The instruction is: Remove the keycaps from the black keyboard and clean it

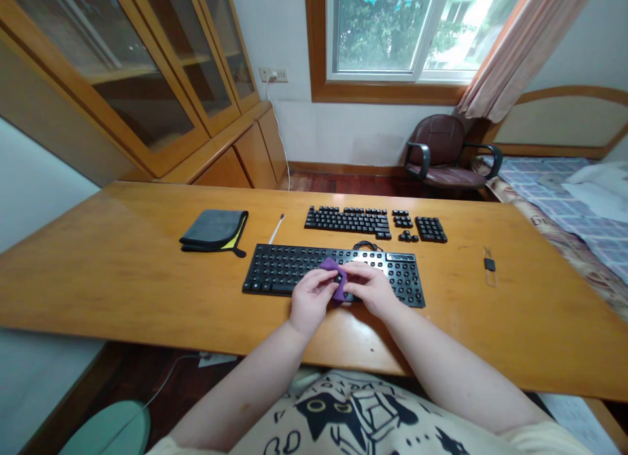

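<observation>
My left hand [313,297] and my right hand [371,286] meet above the middle of a black keyboard base [279,264] with its keycaps off. Between them is a small purple cloth [338,294], pinched by the fingers of both hands. Something small and dark, perhaps a keycap, shows in the fold of the cloth, though the fingers partly cover it. My fingers and the cloth hide part of the base's lower middle.
Behind the base lie rows of loose black keycaps [347,221] and a keypad block of them [430,229]. A toothbrush [276,229] and a folded grey cloth [214,228] are to the left. A wire keycap puller [489,265] lies at right on the wooden desk [147,278].
</observation>
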Motion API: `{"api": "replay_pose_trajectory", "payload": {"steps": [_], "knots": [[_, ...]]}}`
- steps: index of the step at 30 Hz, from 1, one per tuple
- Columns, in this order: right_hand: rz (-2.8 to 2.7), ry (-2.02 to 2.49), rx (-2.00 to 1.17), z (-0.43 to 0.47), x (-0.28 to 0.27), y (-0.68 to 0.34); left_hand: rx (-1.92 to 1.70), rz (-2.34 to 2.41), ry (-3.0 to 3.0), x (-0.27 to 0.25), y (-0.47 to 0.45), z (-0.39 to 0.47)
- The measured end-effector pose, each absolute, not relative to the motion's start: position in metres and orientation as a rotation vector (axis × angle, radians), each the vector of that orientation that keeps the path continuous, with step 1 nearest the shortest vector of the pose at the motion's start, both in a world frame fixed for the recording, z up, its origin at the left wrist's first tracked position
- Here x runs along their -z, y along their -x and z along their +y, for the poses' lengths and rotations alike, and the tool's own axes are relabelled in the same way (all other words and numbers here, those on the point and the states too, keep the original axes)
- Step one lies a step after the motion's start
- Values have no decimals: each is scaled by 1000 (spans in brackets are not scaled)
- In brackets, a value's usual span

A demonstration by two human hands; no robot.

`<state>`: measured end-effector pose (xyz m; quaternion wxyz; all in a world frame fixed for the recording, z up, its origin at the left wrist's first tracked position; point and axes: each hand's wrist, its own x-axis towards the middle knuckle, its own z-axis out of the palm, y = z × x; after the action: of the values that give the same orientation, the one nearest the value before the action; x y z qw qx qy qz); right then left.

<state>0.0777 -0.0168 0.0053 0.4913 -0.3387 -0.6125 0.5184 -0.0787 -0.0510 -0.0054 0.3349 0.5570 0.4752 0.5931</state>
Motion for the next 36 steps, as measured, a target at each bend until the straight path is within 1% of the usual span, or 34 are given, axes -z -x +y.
{"api": "replay_pose_trajectory", "payload": {"steps": [13, 19, 28, 36], "knots": [[-1413, 868, -1233, -16, -3, -76, -1526, 1254, -1515, 7, 86, -51], [-1415, 1010, -1222, -15, -6, -79, -1510, 1208, -1447, 5, 84, -48], [-1381, 1052, -1234, -17, -12, -77, -1489, 1133, -1333, 0, 80, -48], [-1239, 975, -1294, -15, -11, -83, -1533, 1273, -1349, 7, 79, -46]]}}
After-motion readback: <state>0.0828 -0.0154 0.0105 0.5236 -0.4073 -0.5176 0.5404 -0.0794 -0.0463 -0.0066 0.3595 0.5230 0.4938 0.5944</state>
